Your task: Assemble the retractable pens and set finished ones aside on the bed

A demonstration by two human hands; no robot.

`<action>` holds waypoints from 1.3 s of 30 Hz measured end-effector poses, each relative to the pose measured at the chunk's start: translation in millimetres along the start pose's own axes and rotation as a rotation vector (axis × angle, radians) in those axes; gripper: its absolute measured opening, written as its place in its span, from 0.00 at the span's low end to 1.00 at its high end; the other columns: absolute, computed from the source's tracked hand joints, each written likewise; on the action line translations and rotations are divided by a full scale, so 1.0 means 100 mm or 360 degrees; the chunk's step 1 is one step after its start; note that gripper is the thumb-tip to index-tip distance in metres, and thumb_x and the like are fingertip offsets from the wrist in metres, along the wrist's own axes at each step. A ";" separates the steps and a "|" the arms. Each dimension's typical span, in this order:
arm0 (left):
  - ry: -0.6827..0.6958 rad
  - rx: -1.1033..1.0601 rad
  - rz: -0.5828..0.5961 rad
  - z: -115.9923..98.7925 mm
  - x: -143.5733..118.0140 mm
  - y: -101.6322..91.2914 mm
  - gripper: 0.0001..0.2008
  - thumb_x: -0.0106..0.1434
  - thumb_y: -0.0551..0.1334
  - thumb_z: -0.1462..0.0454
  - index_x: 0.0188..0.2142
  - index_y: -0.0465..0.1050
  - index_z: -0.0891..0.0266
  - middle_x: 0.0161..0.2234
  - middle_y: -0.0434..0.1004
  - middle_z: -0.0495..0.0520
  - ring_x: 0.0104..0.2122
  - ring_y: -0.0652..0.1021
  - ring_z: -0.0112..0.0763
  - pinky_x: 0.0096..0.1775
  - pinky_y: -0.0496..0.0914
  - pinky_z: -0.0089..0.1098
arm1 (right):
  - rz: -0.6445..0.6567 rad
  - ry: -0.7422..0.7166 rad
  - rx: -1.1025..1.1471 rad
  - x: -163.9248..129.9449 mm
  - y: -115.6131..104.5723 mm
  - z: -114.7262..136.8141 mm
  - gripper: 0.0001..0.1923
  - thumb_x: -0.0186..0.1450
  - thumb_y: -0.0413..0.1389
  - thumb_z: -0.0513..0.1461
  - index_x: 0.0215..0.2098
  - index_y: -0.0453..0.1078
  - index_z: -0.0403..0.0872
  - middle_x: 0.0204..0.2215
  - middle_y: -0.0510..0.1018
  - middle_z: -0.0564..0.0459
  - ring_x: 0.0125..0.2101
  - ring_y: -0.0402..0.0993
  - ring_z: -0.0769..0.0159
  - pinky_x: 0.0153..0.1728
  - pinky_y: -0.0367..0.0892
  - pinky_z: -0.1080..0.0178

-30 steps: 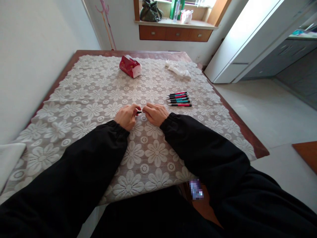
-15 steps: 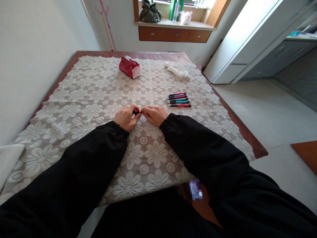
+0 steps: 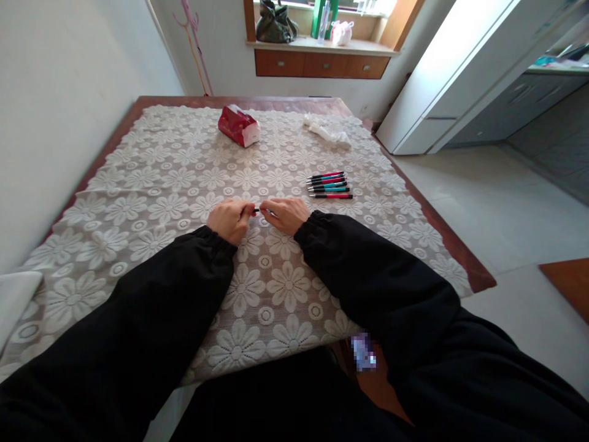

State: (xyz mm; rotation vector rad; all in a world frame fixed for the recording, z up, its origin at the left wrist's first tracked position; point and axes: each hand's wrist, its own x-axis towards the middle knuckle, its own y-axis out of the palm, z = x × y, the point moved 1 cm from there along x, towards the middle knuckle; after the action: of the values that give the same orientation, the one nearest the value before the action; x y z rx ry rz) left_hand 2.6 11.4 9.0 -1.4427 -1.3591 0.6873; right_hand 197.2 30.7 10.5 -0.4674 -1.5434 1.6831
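Basically same pose as a second ago: both hands meet over the middle of the worktop [image 3: 138, 184], pinching one small dark pen [image 3: 256, 210] between them. Left hand [image 3: 229, 220] grips its left end, fingers curled shut on it; right hand [image 3: 286, 215] pinches the other end, thumb and forefinger closed. Only a short dark stub shows in the gap between the fingertips, rest is hidden inside the hands

Change since earlier frames: the hands have drifted slightly left and a touch closer together, the visible stub is shorter. Reads as the two ends being pushed or twisted together, not pulled apart; can't tell which from this view

Pen sits just above the lace cloth [image 3: 285, 288], not resting on it as far as I can see

Around it: row of pens [image 3: 329, 185], red, teal and black, lying parallel just right of the right hand, untouched. Red tissue pack [image 3: 238, 125] and a crumpled white tissue [image 3: 327, 130] at the far side, well apart from the hands
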 end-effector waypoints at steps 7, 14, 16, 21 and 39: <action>0.0033 -0.0097 -0.0056 0.01 0.00 0.02 0.15 0.70 0.54 0.54 0.45 0.74 0.58 0.34 0.79 0.56 0.36 0.77 0.41 0.40 0.68 0.37 | 0.0002 0.0032 0.0005 0.00 -0.02 0.01 0.19 0.77 0.41 0.46 0.52 0.73 0.54 0.45 0.84 0.53 0.34 0.75 0.66 0.30 0.50 0.62; 0.0041 -0.0055 -0.0056 -0.02 0.00 -0.03 0.19 0.72 0.49 0.56 0.33 0.76 0.57 0.36 0.81 0.58 0.43 0.76 0.46 0.44 0.68 0.41 | 0.0011 0.0006 0.0009 0.00 -0.01 0.00 0.19 0.77 0.41 0.46 0.53 0.72 0.55 0.46 0.84 0.54 0.34 0.75 0.66 0.30 0.50 0.62; 0.0006 -0.0061 -0.0058 -0.01 0.00 -0.03 0.20 0.73 0.49 0.56 0.33 0.76 0.57 0.36 0.81 0.58 0.43 0.76 0.46 0.44 0.69 0.41 | 0.0003 -0.0002 0.0003 0.00 0.00 -0.01 0.18 0.76 0.42 0.46 0.52 0.73 0.55 0.45 0.84 0.54 0.34 0.76 0.65 0.30 0.50 0.62; -0.0167 -0.0126 -0.0102 0.06 0.03 -0.03 0.16 0.73 0.49 0.58 0.43 0.75 0.56 0.39 0.81 0.58 0.44 0.77 0.46 0.44 0.69 0.41 | -0.0050 0.0046 -0.0025 -0.01 0.02 -0.03 0.17 0.76 0.43 0.45 0.51 0.73 0.55 0.42 0.84 0.53 0.32 0.76 0.64 0.29 0.49 0.62; -0.0093 -0.0779 -0.0007 0.08 0.05 0.05 0.08 0.60 0.67 0.62 0.40 0.79 0.58 0.37 0.85 0.51 0.37 0.82 0.35 0.41 0.73 0.32 | 0.0103 0.0057 -0.0160 -0.01 -0.01 0.01 0.21 0.77 0.39 0.47 0.50 0.73 0.54 0.43 0.83 0.54 0.33 0.76 0.65 0.29 0.46 0.60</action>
State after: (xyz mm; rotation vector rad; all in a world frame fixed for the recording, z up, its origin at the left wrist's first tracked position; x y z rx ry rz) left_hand -1.6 19.0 2.9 -1.8091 -1.6507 0.4078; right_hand 197.5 29.4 11.7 -0.6023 -1.6076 1.6423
